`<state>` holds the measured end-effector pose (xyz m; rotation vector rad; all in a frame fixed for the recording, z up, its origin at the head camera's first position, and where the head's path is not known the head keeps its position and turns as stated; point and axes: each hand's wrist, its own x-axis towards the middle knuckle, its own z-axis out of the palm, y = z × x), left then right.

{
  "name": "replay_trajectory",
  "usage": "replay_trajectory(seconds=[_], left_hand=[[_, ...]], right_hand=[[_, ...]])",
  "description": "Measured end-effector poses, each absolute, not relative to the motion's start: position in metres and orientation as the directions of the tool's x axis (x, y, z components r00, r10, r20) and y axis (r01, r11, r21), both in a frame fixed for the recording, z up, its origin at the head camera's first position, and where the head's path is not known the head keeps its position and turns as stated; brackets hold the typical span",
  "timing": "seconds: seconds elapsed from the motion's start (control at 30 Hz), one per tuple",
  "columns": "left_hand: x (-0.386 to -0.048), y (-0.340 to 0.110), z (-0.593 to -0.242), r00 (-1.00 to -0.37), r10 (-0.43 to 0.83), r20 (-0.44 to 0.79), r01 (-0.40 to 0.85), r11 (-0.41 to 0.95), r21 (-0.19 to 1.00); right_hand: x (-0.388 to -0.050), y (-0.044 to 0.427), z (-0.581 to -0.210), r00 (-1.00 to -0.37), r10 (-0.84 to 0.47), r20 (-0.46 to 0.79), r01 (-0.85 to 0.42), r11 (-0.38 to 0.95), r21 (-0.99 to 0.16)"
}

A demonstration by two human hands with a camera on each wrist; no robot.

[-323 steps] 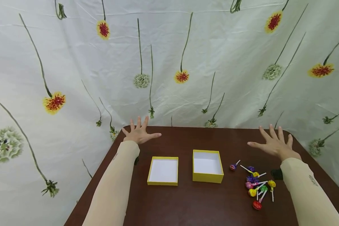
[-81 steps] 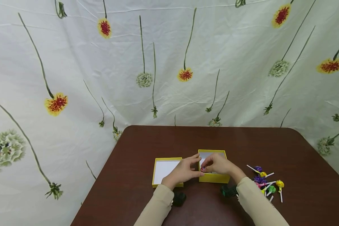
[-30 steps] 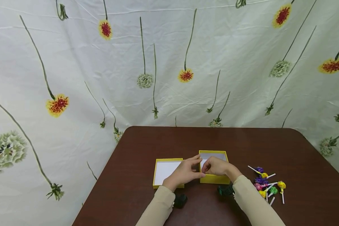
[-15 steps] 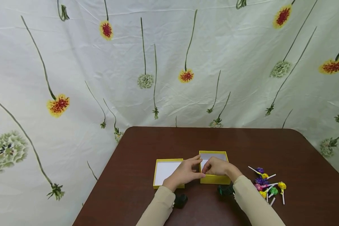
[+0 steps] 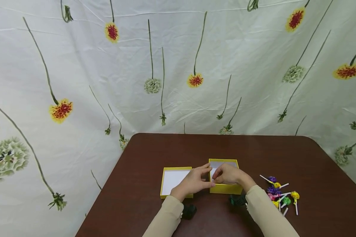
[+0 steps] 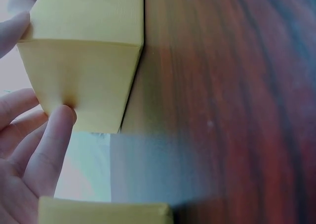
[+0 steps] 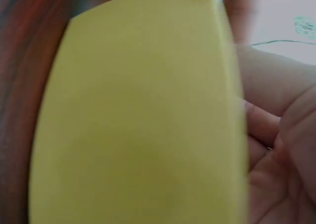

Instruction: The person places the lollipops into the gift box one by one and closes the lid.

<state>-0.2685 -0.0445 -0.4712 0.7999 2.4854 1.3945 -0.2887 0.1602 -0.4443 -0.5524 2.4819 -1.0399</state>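
Head view: yellow box (image 5: 225, 189) on table (image 5: 154, 151), open side up, long axis unclear. Left hand (image 5: 191, 182) spread at its left side; right hand (image 5: 230, 175) inside, fingers drawn together, cannot tell if pinching anything. Left wrist: left fingertip touching box wall. Right wrist: palm beside box.

Box (image 5: 225, 189) on table (image 5: 154, 153), between lid (image 5: 173, 180) and lollipops (image 5: 274, 191).

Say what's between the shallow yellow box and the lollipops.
The head view shows the deeper yellow box, left hand touching it, right hand partly inside.
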Motion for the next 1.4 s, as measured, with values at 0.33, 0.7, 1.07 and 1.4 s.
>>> replay_trajectory(seconds=[0.33, 0.7, 1.07, 1.4], left_hand=[[-0.270, -0.045, -0.471, -0.854, 0.514, 0.083, 0.351, 0.450, 0.821], [-0.268, -0.046, -0.468, -0.861, 0.505, 0.064, 0.322, 0.443, 0.837], [-0.268, -0.047, -0.468, -0.853, 0.517, 0.069, 0.334, 0.440, 0.834], [-0.268, -0.044, -0.474, -0.849, 0.523, 0.075, 0.340, 0.432, 0.835]], right_hand=[[-0.287, 0.178, -0.417, -0.887, -0.446, -0.122, -0.191, 0.594, -0.781], [-0.283, 0.221, -0.403, -0.951, -0.302, -0.070, -0.119, 0.564, -0.817], [-0.274, 0.271, -0.401, -0.988, -0.117, -0.098, 0.007, 0.609, -0.793], [-0.269, 0.297, -0.424, -0.990, -0.025, -0.140, 0.096, 0.604, -0.791]])
